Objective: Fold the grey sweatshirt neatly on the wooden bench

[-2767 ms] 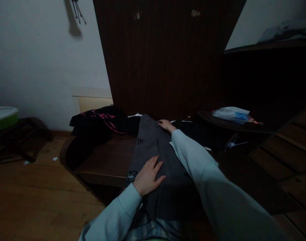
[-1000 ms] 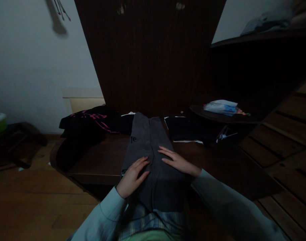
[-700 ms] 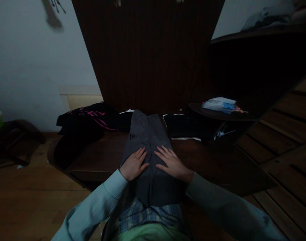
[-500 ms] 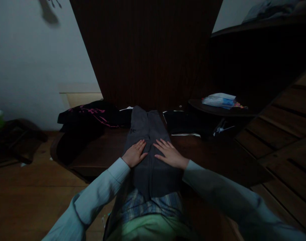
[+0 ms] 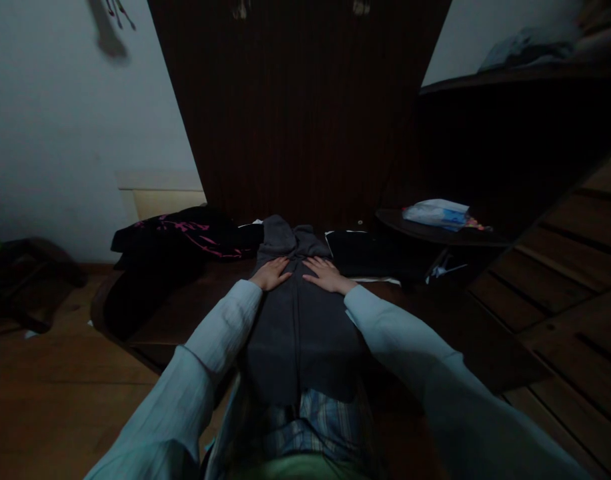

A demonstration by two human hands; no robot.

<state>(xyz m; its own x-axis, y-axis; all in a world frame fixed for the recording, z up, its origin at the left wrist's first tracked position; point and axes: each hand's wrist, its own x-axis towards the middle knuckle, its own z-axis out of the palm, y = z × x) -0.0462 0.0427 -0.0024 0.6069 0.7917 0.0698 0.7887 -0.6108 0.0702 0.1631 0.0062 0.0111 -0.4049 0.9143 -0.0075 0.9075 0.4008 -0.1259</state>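
A dark grey garment (image 5: 298, 333), which looks like a pair of trousers, lies lengthwise over the dark wooden shelf top and reaches down to my lap. My left hand (image 5: 272, 273) rests flat on its left half, fingers stretched forward. On the right half lies my right hand (image 5: 326, 273), palm down with its fingers spread. Just beyond my fingertips the cloth is bunched into wrinkles; nearer to me it is fairly smooth. Neither hand grips anything.
A black garment with pink print (image 5: 185, 233) lies to the left on the dark wooden shelf (image 5: 185, 307). Folded black cloth (image 5: 370, 255) sits to the right. A plastic packet (image 5: 438, 213) rests on a small corner shelf. A tall dark panel (image 5: 305, 120) stands behind.
Both hands have slid forward along the grey garment, away from me. The cloth at its far end has bunched up ahead of the fingers. The camera view has tilted up slightly.
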